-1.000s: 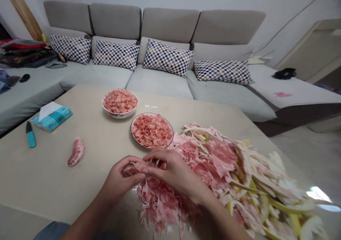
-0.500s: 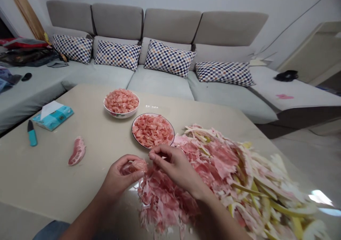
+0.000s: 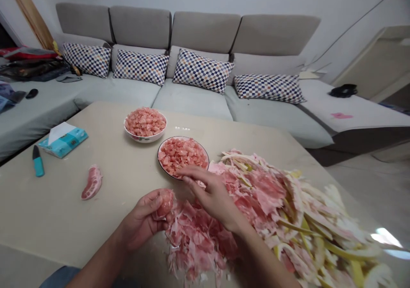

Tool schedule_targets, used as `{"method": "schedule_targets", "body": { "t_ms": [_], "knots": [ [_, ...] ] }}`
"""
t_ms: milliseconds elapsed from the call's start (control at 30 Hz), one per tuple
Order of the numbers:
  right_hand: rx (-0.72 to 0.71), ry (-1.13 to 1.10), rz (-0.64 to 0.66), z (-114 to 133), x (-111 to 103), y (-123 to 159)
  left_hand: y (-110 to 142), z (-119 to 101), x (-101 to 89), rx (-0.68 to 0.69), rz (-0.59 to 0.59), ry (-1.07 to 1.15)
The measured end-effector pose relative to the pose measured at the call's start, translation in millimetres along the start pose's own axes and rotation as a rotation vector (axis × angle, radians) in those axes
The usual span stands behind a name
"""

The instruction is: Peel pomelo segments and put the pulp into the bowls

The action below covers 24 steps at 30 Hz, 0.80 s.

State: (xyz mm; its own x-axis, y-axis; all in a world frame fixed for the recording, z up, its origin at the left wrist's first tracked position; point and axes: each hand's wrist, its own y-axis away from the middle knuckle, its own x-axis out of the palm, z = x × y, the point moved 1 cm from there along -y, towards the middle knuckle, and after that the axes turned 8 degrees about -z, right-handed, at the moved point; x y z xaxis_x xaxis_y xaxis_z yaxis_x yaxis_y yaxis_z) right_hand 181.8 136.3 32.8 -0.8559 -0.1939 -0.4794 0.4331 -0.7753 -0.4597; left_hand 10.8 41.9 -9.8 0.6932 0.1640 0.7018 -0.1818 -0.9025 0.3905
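Head view: on my feed, left hand [image 3: 140,222] curled around a pomelo segment [image 3: 165,203], steadying it over the peel [image 3: 198,243]; right hand [image 3: 213,193] half open, empty, beside the plate [image 3: 158,156].

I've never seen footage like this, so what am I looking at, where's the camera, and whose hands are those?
There's no machine here, just a person's two bare hands, filmed by one camera worn on their head and looking forward and down. All three pictures come from it, and the last shows the present moment. The left hand holds a piece of pink pomelo flesh. The open right hand is beside a dark-rimmed plate of pink pulp. On the beige table are a bowl of pulp, a large pile of peels and membranes, a single pomelo segment and a tissue pack. A sofa stands behind.
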Motion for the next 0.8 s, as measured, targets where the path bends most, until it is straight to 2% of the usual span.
{"method": "schedule_targets", "body": {
  "t_ms": [100,167,367,533,667,800],
  "knots": [
    [0.017,-0.139,0.247,24,-2,4,1,0,0.1,-0.023,0.045,0.027],
    [0.010,-0.170,0.301,30,-2,4,1,0,1.0,-0.038,0.064,0.027],
    [0.019,-0.180,0.253,27,-4,3,2,0,2.2,-0.061,0.076,0.019],
    [0.020,-0.157,0.292,27,-9,3,3,0,1.0,-0.093,0.102,0.003],
    [0.061,-0.085,0.274,26,-11,2,1,3,-0.4,-0.093,0.102,-0.011],
    [0.013,0.011,0.258,24,-7,3,-2,4,0.2,-0.076,0.064,-0.009]
  ]
}}
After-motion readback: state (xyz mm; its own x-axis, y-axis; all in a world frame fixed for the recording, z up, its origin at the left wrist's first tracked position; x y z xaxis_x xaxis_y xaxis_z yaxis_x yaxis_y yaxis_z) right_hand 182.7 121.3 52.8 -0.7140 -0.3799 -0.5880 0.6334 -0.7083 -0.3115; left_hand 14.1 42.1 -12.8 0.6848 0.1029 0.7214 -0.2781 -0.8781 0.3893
